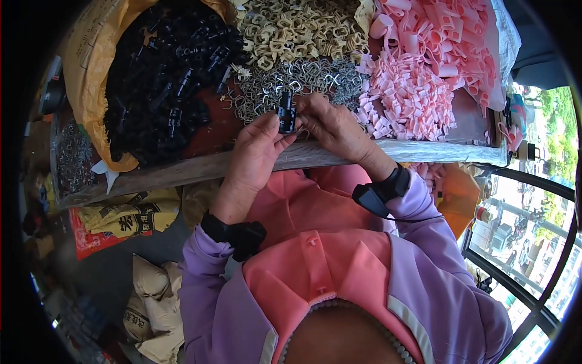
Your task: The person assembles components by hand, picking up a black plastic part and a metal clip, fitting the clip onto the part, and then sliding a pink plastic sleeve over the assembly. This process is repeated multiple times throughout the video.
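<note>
- We see the black part (286, 115) between the two hands, in front of the person, over the near side of the workbench (212, 124), close to its wooden front edge (303, 156).
- The left hand (257, 142) is at the lower left of the black part; we see its thumb and fingers pinching the wider body of it.
- The right hand (332, 124) is at the right side, with its fingers bent and close together just beside the black part. We cannot tell if these fingers press on it or hold something small.
- The long axis of the black part runs nearly up and down in our view, so it goes away from the person and not across.
- Its narrower end points away from the person, toward the metal clips (254, 97); its wider end is toward the person. How much it tilts in height, we cannot tell.
- Behind the metal clips we see the beige clips (297, 30).
- To the left, many black pieces (176, 79) lie in the orange sack (91, 67).
- To the right, we find small pink pieces (409, 97), and larger pink parts (451, 36) behind them.
</note>
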Demonstrator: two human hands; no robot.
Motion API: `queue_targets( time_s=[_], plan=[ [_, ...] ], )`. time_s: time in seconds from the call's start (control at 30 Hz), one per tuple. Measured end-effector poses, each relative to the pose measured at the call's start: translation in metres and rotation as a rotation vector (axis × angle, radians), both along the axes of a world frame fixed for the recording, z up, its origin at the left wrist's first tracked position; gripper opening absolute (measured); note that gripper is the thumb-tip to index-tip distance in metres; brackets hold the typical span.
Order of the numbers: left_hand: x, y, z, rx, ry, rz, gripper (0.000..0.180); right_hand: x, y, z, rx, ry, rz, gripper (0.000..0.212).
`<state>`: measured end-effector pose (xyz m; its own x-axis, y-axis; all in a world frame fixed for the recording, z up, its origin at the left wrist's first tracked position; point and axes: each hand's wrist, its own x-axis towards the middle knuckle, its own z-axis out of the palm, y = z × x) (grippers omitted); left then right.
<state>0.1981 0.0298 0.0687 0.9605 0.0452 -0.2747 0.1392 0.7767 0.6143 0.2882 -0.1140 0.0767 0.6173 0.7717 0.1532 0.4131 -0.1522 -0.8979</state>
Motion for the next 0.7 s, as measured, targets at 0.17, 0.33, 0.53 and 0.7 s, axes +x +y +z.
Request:
queue_targets(
  time_s=[0.17,0.33,0.53,0.7],
  plan=[
    [-0.001,-0.002,0.000,0.057,-0.023,0.025,0.019,-0.002,-0.004,-0.007,0.051,0.092,-0.087,0.014],
    [-0.006,-0.006,-0.002,0.043,-0.049,0.052,0.019,-0.012,-0.012,0.006,-0.089,0.077,-0.093,0.014],
    [-0.011,-0.014,0.004,0.012,-0.006,0.076,0.020,-0.020,-0.016,-0.005,0.046,0.106,-0.129,0.015],
    [-0.010,-0.016,0.001,-0.018,0.007,0.083,0.019,-0.019,-0.015,-0.009,0.124,0.228,-0.126,0.015]
  ],
)
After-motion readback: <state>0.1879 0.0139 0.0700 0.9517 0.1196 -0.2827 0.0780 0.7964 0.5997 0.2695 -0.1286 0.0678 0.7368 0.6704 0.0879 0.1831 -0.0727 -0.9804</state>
